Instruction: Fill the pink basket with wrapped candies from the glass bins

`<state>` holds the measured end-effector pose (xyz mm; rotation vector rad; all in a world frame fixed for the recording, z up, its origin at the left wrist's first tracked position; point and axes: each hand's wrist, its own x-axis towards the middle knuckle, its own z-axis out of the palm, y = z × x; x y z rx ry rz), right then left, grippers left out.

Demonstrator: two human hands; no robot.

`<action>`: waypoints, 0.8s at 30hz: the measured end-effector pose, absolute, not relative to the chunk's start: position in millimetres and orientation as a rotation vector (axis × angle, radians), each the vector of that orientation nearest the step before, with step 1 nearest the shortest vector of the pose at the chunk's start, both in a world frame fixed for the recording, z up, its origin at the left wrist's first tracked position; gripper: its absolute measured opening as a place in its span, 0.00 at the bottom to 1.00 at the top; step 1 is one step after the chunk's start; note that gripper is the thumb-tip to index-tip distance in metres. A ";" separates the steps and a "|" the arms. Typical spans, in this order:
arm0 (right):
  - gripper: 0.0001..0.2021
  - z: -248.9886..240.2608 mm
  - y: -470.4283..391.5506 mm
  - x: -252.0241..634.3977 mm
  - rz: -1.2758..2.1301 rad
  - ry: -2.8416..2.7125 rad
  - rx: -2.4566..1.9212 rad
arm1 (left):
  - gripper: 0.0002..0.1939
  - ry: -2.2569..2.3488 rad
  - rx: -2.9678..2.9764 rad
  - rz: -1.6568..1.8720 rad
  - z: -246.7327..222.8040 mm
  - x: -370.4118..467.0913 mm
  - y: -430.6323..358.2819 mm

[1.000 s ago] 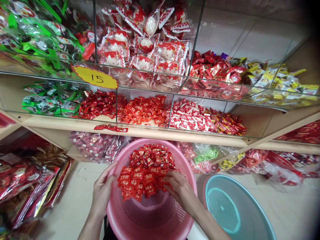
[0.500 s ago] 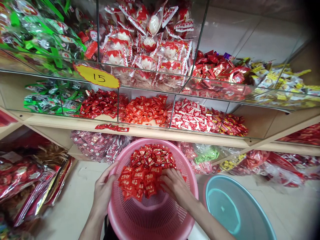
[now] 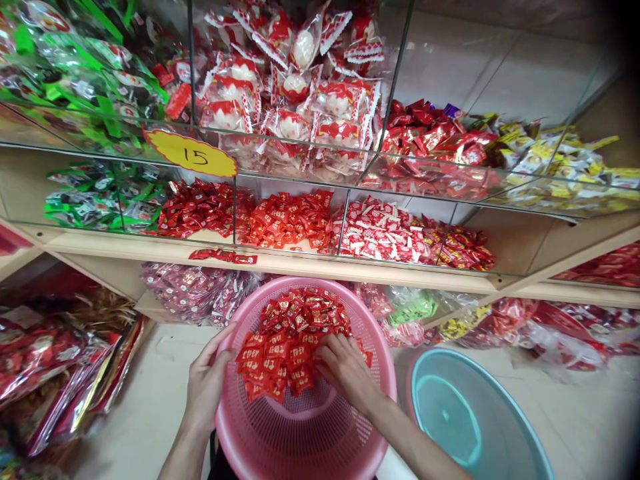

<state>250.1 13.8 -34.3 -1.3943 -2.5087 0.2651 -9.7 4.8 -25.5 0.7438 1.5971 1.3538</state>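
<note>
- Hands: 2, both the person's own.
- Left hand [image 3: 207,377]: gripping the left side of the rim of the pink basket [image 3: 300,440], thumb over the edge.
- Right hand [image 3: 347,370]: inside the basket, fingers bent down among the bright red packets [image 3: 273,350]; cannot tell whether they pinch a packet, as the tips are hidden.
- Basket: 1. Near edge cut off by the bottom of the view.
- Sweets in basket: 2 kinds. Dark red sweets [image 3: 305,310] heaped at the far side; bright red packets with gold print in front of them, mostly left of the right hand, a few to its right. Single pieces overlap too much to count.
- Blue tub [image 3: 445,417]: 1, on the floor right of the basket.
- Yellow price tag [image 3: 193,153]: 1, reads "15".
- Lower shelf tier, heaps: 5 kinds, left to right: green-wrapped [image 3: 103,200], dark red [image 3: 197,207], bright red [image 3: 287,217], red-and-white [image 3: 385,230], red-and-yellow [image 3: 465,247].
- Ledge packets [image 3: 223,255]: a short overlapping row, exact number unclear; row runs left to right along the shelf front.
- Orientation, bright red packets: many lie print side up; edges at mixed angles, with no shared long axis.
- Orientation, dark red sweets: jumbled, long axes in several directions.
- Orientation, basket: mouth up, toward the camera; round, so no long axis noted.
</note>
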 end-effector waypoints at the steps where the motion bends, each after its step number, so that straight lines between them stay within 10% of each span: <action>1: 0.04 -34.7 13.7 249.9 0.265 -2.503 -1.398 | 0.25 1.599 0.748 1.352 -25.8 -9.8 4.6; 24: 0.18 -36.7 11.5 247.8 0.151 -2.488 -1.424 | 0.26 1.605 0.715 1.346 -21.5 -7.8 5.6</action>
